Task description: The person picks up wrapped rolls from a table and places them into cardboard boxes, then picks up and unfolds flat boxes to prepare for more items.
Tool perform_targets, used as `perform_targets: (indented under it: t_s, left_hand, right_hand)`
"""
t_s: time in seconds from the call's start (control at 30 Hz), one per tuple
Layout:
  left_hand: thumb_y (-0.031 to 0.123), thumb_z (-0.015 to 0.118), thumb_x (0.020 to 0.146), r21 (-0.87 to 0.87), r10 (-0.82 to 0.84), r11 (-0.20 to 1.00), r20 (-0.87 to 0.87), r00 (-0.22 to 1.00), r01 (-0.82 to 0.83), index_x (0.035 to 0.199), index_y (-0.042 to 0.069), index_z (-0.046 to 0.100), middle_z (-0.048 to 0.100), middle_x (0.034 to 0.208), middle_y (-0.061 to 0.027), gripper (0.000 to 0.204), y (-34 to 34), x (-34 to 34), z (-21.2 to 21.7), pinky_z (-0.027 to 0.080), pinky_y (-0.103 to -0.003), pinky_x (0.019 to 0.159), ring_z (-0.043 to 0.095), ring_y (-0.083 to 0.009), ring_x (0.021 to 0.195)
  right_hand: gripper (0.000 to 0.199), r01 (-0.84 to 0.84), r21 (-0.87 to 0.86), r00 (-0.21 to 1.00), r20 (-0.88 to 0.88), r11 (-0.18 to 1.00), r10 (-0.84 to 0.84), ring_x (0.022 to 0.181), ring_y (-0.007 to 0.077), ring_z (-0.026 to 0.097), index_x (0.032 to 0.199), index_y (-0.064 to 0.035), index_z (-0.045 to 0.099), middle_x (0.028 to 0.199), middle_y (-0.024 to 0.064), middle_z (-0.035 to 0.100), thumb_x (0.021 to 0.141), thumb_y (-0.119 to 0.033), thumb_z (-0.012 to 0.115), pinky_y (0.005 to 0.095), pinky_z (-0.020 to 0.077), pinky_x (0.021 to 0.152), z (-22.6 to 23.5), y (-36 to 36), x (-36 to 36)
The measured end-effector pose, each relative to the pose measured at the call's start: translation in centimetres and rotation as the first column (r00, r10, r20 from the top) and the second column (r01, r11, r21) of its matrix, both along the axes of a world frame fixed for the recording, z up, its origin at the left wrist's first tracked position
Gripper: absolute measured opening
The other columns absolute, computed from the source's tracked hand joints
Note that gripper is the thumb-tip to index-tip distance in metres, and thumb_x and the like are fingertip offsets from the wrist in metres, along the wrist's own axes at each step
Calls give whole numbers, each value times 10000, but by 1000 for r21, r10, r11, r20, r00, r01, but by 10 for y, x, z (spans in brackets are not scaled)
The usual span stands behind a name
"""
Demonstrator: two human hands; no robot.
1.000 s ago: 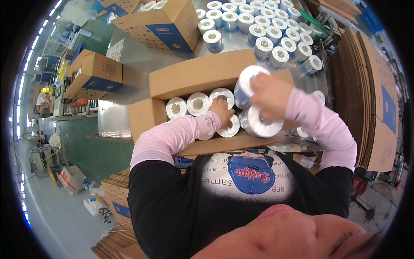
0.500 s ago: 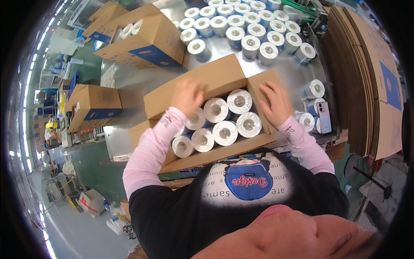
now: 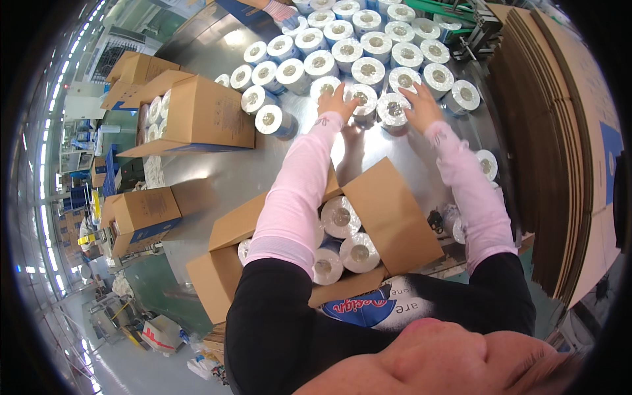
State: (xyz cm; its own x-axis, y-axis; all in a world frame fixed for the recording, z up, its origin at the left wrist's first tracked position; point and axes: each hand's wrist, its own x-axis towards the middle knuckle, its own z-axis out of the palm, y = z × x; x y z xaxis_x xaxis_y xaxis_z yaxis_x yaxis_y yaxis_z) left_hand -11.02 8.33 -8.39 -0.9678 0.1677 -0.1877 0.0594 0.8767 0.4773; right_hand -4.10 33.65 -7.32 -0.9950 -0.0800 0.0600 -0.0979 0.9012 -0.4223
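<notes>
My left hand (image 3: 338, 103), fingers spread, reaches over the metal table at the near edge of a group of wrapped paper rolls. Its thumb points toward one paper roll (image 3: 361, 100); its fingers overlap another roll (image 3: 324, 86). To the right, my right hand (image 3: 424, 107) is also open, its fingertips at the side of a nearer paper roll (image 3: 393, 110). Whether either hand touches a roll I cannot tell. An open cardboard box (image 3: 394, 214) stands near my body with several rolls (image 3: 340, 217) inside, and my left forearm hides part of it.
Filled cardboard boxes (image 3: 220, 113) stand at the left, with a smaller box (image 3: 148, 214) nearer. Flat cardboard sheets (image 3: 553, 151) are stacked at the right. Green machine parts (image 3: 454, 13) border the far right. Another person's gloved hand (image 3: 288, 18) is by the far rolls.
Both hands have left the open box and stretched forward to the rolls on the table. The view has shifted, and another person's hand now shows at the far side.
</notes>
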Motion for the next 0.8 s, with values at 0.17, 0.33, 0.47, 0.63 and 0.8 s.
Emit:
perform_targets:
  t_s: [0.17, 0.33, 0.47, 0.63, 0.8]
  left_hand:
    - [609, 576, 822, -454, 4, 890, 94, 996, 39, 1365, 171, 482, 435, 1382, -223, 704, 27, -16, -9, 309, -471, 1070, 356, -364, 1324]
    - [562, 655, 765, -453, 72, 891, 230, 971, 41, 1270, 191, 576, 504, 1308, -180, 631, 33, -31, 6, 348, -449, 1044, 429, -329, 1269]
    - [494, 726, 702, -436, 31, 897, 212, 977, 66, 1178, 185, 625, 565, 1233, -150, 577, -5, -10, -3, 448, -408, 969, 546, -334, 1151]
    - [454, 757, 661, -204, 50, 979, 192, 980, -11, 1090, 169, 655, 620, 1151, -155, 525, -28, -1, 18, 481, -383, 932, 606, -308, 1075]
    - [183, 740, 728, 562, 167, 801, 118, 979, -204, 1069, 3, 587, 676, 976, -126, 414, -104, 37, 77, 531, -319, 777, 671, -225, 830]
  right_hand:
    - [585, -64, 348, 946, 320, 935, -54, 1387, 326, 293, 1390, -307, 461, 1449, 162, 357, 833, -185, 591, 583, 278, 1092, -35, -27, -55]
    - [393, 58, 455, 965, 201, 889, -166, 1272, 303, 392, 1188, -247, 622, 1246, 145, 478, 797, -290, 639, 624, 261, 1055, -50, -42, -59]
    - [307, -122, 395, 954, 300, 911, -2, 1277, 359, 383, 1093, -213, 682, 1257, 192, 507, 812, -311, 607, 550, 172, 1104, -52, -71, 11]
    - [378, -42, 483, 999, 9, 875, 44, 1188, 346, 490, 1106, -96, 677, 1269, 195, 528, 832, -354, 645, 506, 336, 1037, -191, -37, 145]
    - [422, 177, 25, 832, 530, 984, -163, 1146, 346, 528, 1136, -54, 645, 1272, 190, 532, 835, -350, 661, 479, 408, 981, -151, 24, 145]
